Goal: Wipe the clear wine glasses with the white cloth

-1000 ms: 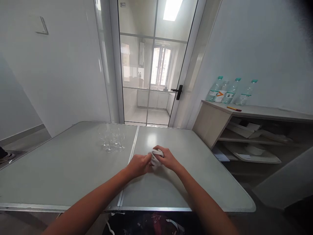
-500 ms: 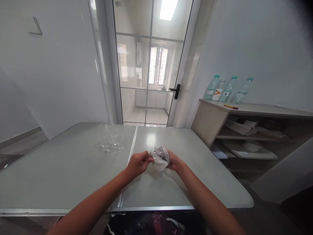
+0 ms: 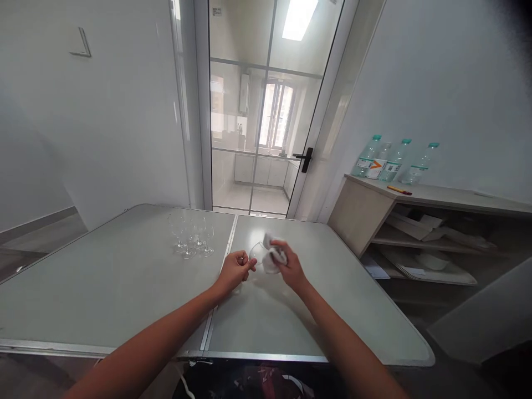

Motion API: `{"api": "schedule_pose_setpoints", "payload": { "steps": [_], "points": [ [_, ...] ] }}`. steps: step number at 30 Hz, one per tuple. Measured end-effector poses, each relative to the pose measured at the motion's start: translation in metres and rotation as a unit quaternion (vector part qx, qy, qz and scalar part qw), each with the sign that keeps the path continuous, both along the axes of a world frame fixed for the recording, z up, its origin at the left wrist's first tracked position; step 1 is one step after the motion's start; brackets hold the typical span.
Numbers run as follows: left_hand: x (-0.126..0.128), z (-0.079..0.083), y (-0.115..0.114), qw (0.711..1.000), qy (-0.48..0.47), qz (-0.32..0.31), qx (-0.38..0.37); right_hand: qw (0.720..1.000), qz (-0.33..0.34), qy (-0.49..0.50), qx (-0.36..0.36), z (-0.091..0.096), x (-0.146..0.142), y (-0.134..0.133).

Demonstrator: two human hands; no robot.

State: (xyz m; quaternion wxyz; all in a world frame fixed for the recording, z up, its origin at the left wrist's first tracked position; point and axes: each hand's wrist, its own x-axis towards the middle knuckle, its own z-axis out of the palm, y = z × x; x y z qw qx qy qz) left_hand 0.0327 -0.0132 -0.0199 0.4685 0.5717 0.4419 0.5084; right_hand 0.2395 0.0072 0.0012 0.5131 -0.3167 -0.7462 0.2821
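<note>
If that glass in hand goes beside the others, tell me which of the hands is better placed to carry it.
Likely the left hand: it grips the glass and is nearer the standing glasses, while the right hand holds a white cloth.

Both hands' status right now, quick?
Left hand: closed, holding a clear glass.
Right hand: closed, holding a white cloth.

Held glass (image 3: pixel 257 253): clear, glossy on my feed
Cloth (image 3: pixel 270 267): matt, creased
Counter (image 3: pixel 124 277): smooth, soft sheen
Two o'clock bottles (image 3: pixel 391 166): clear plastic
</note>
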Motion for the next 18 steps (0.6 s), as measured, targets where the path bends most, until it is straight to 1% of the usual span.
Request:
{"api": "schedule_pose_setpoints", "payload": {
  "steps": [2, 3, 4, 5, 7, 9, 10, 11, 13, 15, 16, 18],
  "points": [
    [0.002, -0.002, -0.004, 0.998, 0.054, -0.005, 0.034, 0.99, 0.053, -0.12, 0.06, 0.001, -0.004, -0.005],
    [0.003, -0.003, -0.006, 0.993, 0.099, 0.001, 0.067, 0.983, 0.06, -0.157, 0.075, 0.002, -0.007, -0.007],
    [0.003, -0.003, -0.009, 0.982, 0.154, 0.006, 0.106, 0.979, 0.053, -0.181, 0.082, 0.002, -0.01, -0.009],
    [0.002, -0.004, -0.012, 0.966, 0.212, 0.008, 0.145, 0.976, 0.038, -0.196, 0.082, 0.002, -0.012, -0.01],
    [0.001, -0.006, -0.018, 0.925, 0.317, -0.012, 0.21, 0.975, 0.018, -0.216, 0.056, 0.002, -0.015, -0.01],
    [-0.001, -0.009, -0.023, 0.883, 0.39, -0.038, 0.26, 0.975, 0.018, -0.223, 0.001, -0.001, -0.015, -0.007],
    [-0.002, -0.011, -0.024, 0.864, 0.415, -0.049, 0.283, 0.976, 0.023, -0.215, -0.038, -0.003, -0.014, -0.005],
    [-0.002, -0.012, -0.025, 0.846, 0.434, -0.064, 0.303, 0.976, 0.031, -0.199, -0.086, -0.005, -0.013, -0.002],
    [-0.002, -0.014, -0.026, 0.818, 0.461, -0.091, 0.332, 0.966, 0.054, -0.13, -0.219, -0.011, -0.01, 0.003],
    [-0.002, -0.012, -0.026, 0.806, 0.47, -0.106, 0.344, 0.935, 0.079, -0.05, -0.343, -0.016, -0.007, 0.007],
    [-0.002, -0.01, -0.026, 0.807, 0.465, -0.107, 0.347, 0.919, 0.088, -0.018, -0.384, -0.018, -0.006, 0.008],
    [-0.003, -0.006, -0.025, 0.826, 0.435, -0.101, 0.345, 0.905, 0.099, 0.033, -0.412, -0.019, -0.003, 0.009]
  ]
}}
